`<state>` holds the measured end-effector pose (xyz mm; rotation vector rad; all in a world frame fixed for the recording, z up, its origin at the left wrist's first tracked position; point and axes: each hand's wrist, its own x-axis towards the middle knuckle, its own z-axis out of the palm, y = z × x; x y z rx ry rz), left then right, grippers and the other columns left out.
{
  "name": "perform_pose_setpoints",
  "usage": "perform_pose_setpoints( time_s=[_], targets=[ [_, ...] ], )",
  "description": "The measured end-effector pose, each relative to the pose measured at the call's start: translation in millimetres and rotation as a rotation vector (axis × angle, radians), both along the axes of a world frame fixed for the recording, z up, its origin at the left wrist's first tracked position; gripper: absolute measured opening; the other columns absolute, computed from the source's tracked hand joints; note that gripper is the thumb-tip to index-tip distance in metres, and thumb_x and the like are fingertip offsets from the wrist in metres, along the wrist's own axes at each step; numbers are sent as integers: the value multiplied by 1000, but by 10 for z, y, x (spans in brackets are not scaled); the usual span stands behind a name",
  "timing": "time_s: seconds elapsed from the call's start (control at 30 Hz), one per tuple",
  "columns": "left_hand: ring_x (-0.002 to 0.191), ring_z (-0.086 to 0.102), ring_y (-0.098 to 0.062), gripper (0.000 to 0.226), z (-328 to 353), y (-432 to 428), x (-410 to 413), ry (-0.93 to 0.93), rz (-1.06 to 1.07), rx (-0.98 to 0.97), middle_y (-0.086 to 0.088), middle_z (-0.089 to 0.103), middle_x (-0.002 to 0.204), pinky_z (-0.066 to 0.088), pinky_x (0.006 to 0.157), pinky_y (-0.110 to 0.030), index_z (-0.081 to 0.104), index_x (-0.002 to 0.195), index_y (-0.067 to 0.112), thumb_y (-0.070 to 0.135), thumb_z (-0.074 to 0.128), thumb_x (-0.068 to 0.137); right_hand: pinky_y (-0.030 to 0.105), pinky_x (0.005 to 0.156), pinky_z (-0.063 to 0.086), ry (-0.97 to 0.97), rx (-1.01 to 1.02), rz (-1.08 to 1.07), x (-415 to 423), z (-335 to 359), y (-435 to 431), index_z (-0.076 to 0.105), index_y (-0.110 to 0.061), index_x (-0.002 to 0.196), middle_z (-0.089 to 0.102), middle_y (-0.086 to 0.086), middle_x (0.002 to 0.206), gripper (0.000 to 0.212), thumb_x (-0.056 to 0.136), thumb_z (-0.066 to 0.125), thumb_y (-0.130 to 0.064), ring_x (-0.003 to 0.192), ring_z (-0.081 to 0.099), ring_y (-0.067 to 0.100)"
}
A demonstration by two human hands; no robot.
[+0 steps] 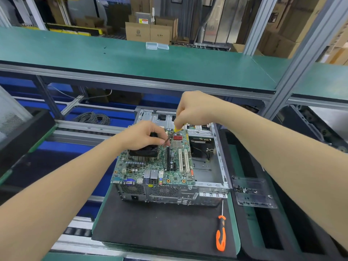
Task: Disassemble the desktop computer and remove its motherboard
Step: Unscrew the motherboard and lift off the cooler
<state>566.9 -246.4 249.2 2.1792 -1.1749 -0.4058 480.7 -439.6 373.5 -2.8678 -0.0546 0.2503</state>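
An open silver desktop case (207, 187) lies on a black mat, with the green motherboard (175, 172) inside it, tilted up at its left side. A black CPU cooler (145, 152) sits on the board. My left hand (143, 135) rests over the cooler and pinches the thin metal shaft of a screwdriver near its tip. My right hand (195, 108) grips the yellow handle of that screwdriver (176, 129) above the board's far edge, beside a red component (177, 137).
An orange and black screwdriver (220, 234) lies on the black mat (150, 227) in front of the case. A clear tray with several screws (250, 191) sits to the right. A green shelf (131, 61) spans overhead. Coiled cable (92, 117) lies behind left.
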Motion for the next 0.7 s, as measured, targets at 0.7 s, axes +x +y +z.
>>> perform_pose_setpoints(
  time_s=[0.7],
  targets=[
    [86, 66, 0, 19, -106, 58, 67, 14, -48, -14, 20, 74, 89, 44, 73, -8, 77, 93, 34, 17, 70, 98, 29, 52, 24, 9, -80, 33, 176, -194, 165, 47, -15, 49, 29, -4, 44, 38, 69, 77, -29, 56, 27, 22]
  ],
)
